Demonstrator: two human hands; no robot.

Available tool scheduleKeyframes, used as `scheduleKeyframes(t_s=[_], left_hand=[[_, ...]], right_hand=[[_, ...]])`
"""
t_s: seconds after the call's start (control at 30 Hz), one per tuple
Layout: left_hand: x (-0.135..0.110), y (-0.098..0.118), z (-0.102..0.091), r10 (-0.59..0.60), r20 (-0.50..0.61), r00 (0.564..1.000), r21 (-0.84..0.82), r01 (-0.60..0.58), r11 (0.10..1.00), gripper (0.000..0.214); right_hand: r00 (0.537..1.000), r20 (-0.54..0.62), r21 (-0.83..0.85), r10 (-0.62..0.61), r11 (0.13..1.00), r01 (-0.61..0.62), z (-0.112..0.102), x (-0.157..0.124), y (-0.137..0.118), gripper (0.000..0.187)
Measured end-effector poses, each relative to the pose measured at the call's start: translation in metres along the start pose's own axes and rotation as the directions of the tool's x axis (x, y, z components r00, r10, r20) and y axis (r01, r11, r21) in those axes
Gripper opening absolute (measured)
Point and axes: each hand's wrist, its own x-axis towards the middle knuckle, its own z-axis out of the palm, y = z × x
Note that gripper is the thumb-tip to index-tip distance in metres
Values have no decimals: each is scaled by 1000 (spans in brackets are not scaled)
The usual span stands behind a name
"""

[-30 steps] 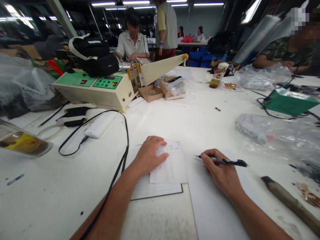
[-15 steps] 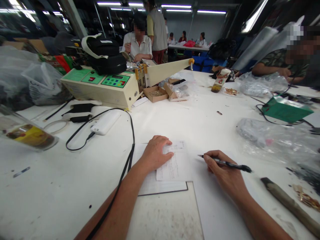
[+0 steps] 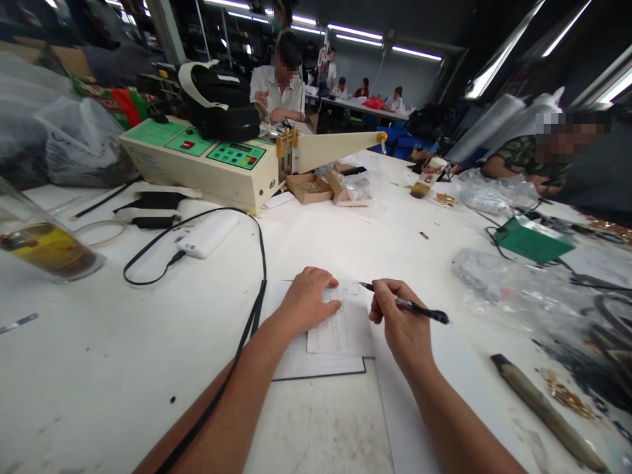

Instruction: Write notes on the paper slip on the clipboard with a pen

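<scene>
My left hand [image 3: 312,299] lies flat on the left part of a small sheet of paper with handwriting [image 3: 343,332], thumb and fingers apart. That sheet rests over a larger white sheet with a dark edge line [image 3: 318,368]. In my right hand [image 3: 402,322] a black pen [image 3: 419,309] is gripped, its tip at the upper right corner of the handwritten sheet. Whether the tip touches the paper I cannot tell. Under my right forearm is a blank white sheet [image 3: 459,375]. A black cable [image 3: 259,296] runs over my left forearm.
A white power bank [image 3: 207,234] and a cream machine with green panels [image 3: 197,158] stand left. A glass jar [image 3: 54,250] is at far left. To the right are clear plastic bags [image 3: 513,283], a green box [image 3: 536,238] and a dark-tipped rod [image 3: 543,408]. Co-workers sit beyond.
My right hand has moved left with the pen, from beside the handwritten sheet to its upper right corner. My left hand stays on the paper. The camera view has shifted slightly.
</scene>
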Motion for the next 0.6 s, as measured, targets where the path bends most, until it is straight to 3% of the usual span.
scheduleKeyframes(t_s=[0.2,0.4,0.6], left_hand=[[2,-1,1,-5,22,1000,3,5,1000,32],[5,4,-1,-58,43,997,-25,59,998,32],[7,6,-3,-61,63,996,-19,62,998,33]], right_hand=[[995,21,-22,94,995,-94,6,1,34,34],[985,58,-27,162,987,-161,2,9,37,30],[986,130,-37,101,995,-97,1,4,40,30]])
